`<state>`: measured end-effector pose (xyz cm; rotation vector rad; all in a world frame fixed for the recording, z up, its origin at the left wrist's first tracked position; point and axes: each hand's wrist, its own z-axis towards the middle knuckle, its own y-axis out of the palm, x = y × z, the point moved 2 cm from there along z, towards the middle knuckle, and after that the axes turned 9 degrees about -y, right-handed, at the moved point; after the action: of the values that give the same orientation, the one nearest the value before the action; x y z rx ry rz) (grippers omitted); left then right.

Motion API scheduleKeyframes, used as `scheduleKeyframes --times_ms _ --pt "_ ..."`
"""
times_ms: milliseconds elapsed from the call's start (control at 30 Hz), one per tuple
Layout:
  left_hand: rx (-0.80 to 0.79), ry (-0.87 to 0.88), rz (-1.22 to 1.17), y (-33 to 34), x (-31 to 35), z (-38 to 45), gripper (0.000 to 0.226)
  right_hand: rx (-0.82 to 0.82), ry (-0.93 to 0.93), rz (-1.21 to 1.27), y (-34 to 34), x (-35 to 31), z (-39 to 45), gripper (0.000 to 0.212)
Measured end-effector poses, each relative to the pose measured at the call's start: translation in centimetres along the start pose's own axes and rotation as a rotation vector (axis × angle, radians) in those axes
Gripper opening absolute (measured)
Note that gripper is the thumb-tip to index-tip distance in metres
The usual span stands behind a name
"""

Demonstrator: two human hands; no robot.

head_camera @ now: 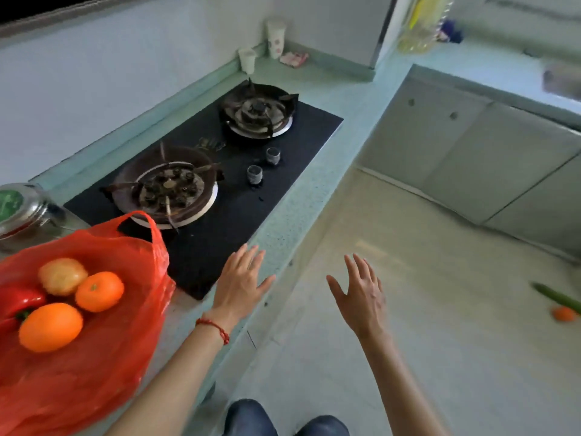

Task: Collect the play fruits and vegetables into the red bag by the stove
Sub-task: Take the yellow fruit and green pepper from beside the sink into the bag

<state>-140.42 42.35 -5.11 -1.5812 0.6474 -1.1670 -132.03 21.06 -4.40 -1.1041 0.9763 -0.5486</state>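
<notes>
Two empty hands; red bag (103, 357) cut off, floor cucumber (559, 298) blurred.

Red bag (94, 357), orange fruits (50, 327), red pepper (19, 302), black stove (220, 196), green cucumber (559, 297)

Soft daylight, motion blur, wide-angle edge distortion

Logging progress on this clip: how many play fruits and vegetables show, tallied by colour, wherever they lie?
Orange: 3, two in the red bag at and, one on the floor
Red pepper: 1
Yellowish fruit: 1
Green cucumber: 1
Total: 6
</notes>
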Motion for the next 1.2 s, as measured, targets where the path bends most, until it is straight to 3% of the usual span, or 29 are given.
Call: scheduleKeyframes --times_ms 533,833,1200 --pt "-0.139 0.457 -0.050 7.1 22.3 -0.3 0.058 0.199 0.474 -0.073 -9.2 16.7 -13.0 0.057" --pt "-0.256 0.794 -0.033 10.6 31.9 -2.1 0.058 0.323 0.812 -0.096 -12.3 20.2 -21.3 0.057" --pt "-0.366 0.958 -0.092 12.4 37.4 -0.6 0.057 0.388 1.010 -0.114 -12.9 21.7 -22.8 0.058"
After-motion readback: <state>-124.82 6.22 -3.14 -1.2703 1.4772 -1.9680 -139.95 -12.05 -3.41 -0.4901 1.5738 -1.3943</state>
